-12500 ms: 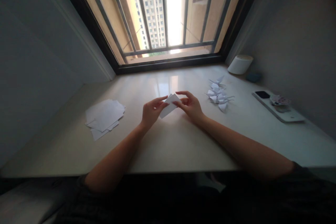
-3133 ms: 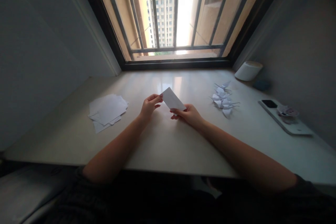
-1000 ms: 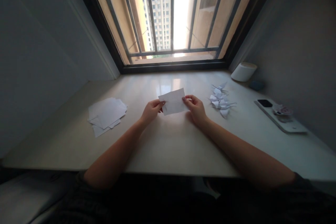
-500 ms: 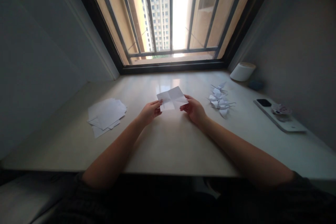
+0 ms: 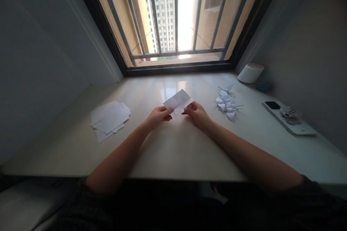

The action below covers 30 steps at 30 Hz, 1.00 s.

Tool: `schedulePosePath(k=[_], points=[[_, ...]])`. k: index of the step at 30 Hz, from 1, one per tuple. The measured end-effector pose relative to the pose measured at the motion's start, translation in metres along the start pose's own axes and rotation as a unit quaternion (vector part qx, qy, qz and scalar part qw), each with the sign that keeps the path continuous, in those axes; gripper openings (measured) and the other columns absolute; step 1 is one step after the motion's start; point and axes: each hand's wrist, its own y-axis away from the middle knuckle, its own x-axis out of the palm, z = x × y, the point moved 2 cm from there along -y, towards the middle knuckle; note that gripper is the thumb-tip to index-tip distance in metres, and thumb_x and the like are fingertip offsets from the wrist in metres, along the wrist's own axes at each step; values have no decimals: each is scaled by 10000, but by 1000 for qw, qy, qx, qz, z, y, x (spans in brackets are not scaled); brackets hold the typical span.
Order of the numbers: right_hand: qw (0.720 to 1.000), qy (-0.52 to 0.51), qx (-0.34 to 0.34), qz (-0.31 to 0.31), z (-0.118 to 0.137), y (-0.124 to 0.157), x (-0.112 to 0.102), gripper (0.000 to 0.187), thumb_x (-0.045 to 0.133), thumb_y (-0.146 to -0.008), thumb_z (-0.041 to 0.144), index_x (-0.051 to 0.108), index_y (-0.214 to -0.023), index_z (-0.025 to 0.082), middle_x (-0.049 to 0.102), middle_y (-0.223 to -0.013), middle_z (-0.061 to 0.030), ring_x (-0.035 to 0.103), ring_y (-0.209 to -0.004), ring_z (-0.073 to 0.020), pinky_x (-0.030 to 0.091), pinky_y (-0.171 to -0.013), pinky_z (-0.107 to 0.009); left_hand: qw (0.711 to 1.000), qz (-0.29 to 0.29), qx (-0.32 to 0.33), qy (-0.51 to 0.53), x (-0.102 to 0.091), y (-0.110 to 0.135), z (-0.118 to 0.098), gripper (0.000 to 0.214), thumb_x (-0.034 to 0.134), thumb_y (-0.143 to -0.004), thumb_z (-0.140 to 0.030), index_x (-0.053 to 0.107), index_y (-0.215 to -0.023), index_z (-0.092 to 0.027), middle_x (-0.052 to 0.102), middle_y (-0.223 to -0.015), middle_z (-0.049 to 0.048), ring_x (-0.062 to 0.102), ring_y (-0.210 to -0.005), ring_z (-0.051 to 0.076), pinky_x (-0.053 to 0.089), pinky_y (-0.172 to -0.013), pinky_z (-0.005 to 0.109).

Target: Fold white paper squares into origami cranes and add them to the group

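A small creased sheet of white paper (image 5: 177,100) is held just above the middle of the pale table (image 5: 173,151). My left hand (image 5: 158,116) pinches its near left edge, fingers closed. My right hand (image 5: 196,112) pinches its near right edge, fingers closed too. The sheet tilts away from me toward the window. Both forearms rest over the table's front edge.
A loose stack of white sheets (image 5: 109,119) lies to the left. Several folded paper cranes (image 5: 227,100) sit in a pile to the right. Farther right lie a white phone (image 5: 287,118), a white roll (image 5: 250,73) and a small dark object (image 5: 263,86). A barred window (image 5: 176,18) is ahead.
The folded paper was opened out flat with crossing creases half a second ago. Now my hands have come closer together and the sheet is partly folded again, tilted away.
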Motion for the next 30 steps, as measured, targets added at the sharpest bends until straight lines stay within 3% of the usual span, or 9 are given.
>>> schedulePosePath(k=[5, 8, 12, 14, 18, 21, 25, 30], points=[[999, 18, -13, -43, 1, 0, -3, 504, 806, -609, 402, 642, -1048, 215, 667, -911, -20, 598, -771, -155, 489, -664, -279, 992, 51, 9, -113, 9, 7, -3, 322, 745, -677, -440, 705, -743, -127, 702, -728, 78, 619, -575, 115, 472, -576, 229], [996, 50, -20, -75, 2, 1, -4, 429, 793, -622, 431, 682, -950, 178, 686, -884, -48, 608, -755, -173, 494, -643, -291, 991, 42, 31, -123, 11, 9, -6, 405, 702, -710, -506, 722, -858, -129, 720, -807, 95, 663, -661, 153, 487, -571, 227], [991, 81, -16, -106, 6, 4, -3, 365, 815, -586, 434, 683, -790, 162, 677, -741, -34, 595, -658, -167, 478, -608, -294, 994, 5, 83, -75, 11, 10, -14, 661, 514, -776, -693, 709, -1029, -115, 724, -913, 122, 675, -775, 193, 530, -639, 275], [989, 99, -16, -111, 9, 6, 0, 362, 821, -571, 436, 681, -763, 163, 667, -701, -22, 578, -624, -157, 465, -593, -289, 991, 12, 111, -78, 11, 10, -16, 635, 563, -763, -668, 701, -1058, -123, 726, -945, 117, 675, -815, 197, 532, -685, 283], [989, 127, -26, -74, 11, 10, 6, 349, 812, -585, 452, 675, -734, 168, 640, -653, -1, 548, -589, -139, 441, -577, -280, 983, 24, 140, -116, 13, 11, -12, 491, 787, -653, -454, 697, -1023, -143, 741, -864, 84, 679, -758, 188, 520, -684, 279], [987, 144, -40, -59, 13, 11, 8, 358, 792, -607, 486, 655, -726, 178, 623, -639, 8, 534, -574, -131, 434, -561, -276, 982, 6, 141, -123, 11, 8, -8, 431, 788, -659, -427, 703, -965, -136, 728, -746, 61, 661, -659, 167, 496, -615, 257], [991, 112, -47, -63, 14, 9, 7, 362, 731, -680, 521, 662, -796, 186, 620, -626, 5, 562, -590, -136, 453, -579, -278, 981, -34, 148, -118, 4, 5, -10, 460, 774, -678, -423, 685, -1025, -134, 707, -676, 36, 619, -574, 131, 437, -529, 215], [992, 96, -45, -65, 12, 8, 5, 351, 738, -681, 518, 664, -776, 188, 631, -626, 2, 570, -588, -130, 455, -593, -280, 980, -7, 158, -119, 4, 6, -13, 449, 763, -688, -440, 688, -1005, -132, 742, -828, 86, 672, -699, 179, 496, -628, 261]])
